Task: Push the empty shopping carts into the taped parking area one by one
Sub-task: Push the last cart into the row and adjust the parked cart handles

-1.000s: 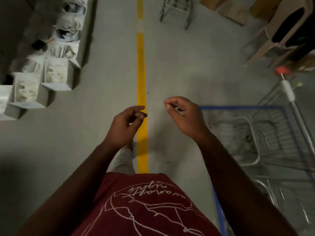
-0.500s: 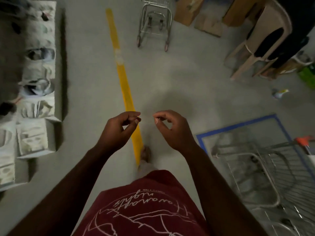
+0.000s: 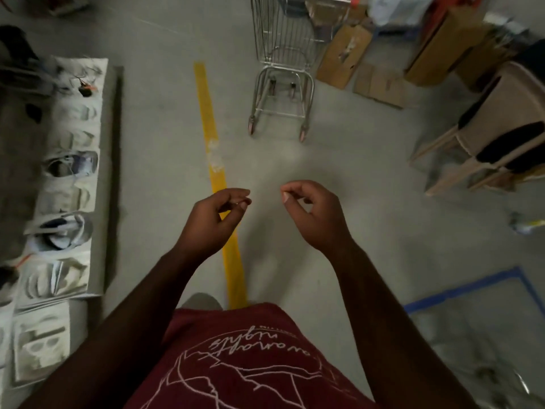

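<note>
An empty metal shopping cart (image 3: 281,51) stands ahead of me on the grey floor, right of a yellow floor stripe (image 3: 213,154). A corner of the blue-taped parking area (image 3: 472,287) shows at the lower right, with blurred cart wire at the frame's bottom right edge. My left hand (image 3: 212,222) and my right hand (image 3: 312,216) are held out in front of my chest, well short of the cart. Both have their fingers curled loosely with nothing in them.
A row of open white boxes with shoes (image 3: 65,184) lines the left side. Cardboard boxes (image 3: 345,54) lie right of the cart. A beige plastic chair (image 3: 483,137) stands at the right, with a small bottle (image 3: 528,224) on the floor below it.
The view has swung left and forward: the parked cart and blue tape slid off to the lower right, and the standing cart ahead came closer. My hands stayed curled and empty.
</note>
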